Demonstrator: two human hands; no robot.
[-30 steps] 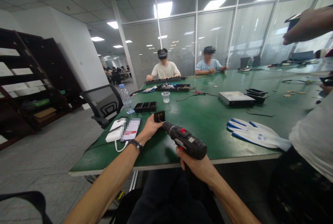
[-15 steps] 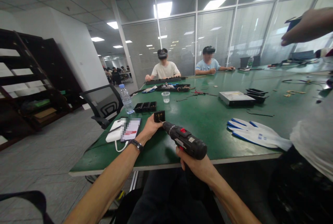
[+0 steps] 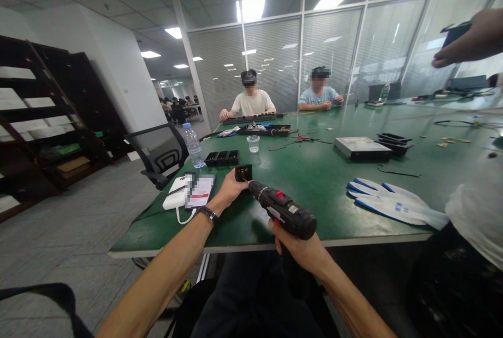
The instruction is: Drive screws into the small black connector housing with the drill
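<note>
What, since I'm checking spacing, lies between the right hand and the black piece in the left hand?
The power drill, held by the right hand, its front end toward the black piece in the left hand, as the head view shows.

And here's the power drill [image 3: 288, 213]: blk. body, red switch on top, red trigger below, grip down in the R hand [image 3: 302, 249], chuck pointing fwd. & left over the counter [image 3: 310, 175]. Thin bit in front, tip right by the small black part [image 3: 244, 172], contact hard to tell. That one's boxy, w/ gold-coloured metal bits inside, open face twd. the camera, approx. upright in the L hand [image 3: 231, 191].
</note>
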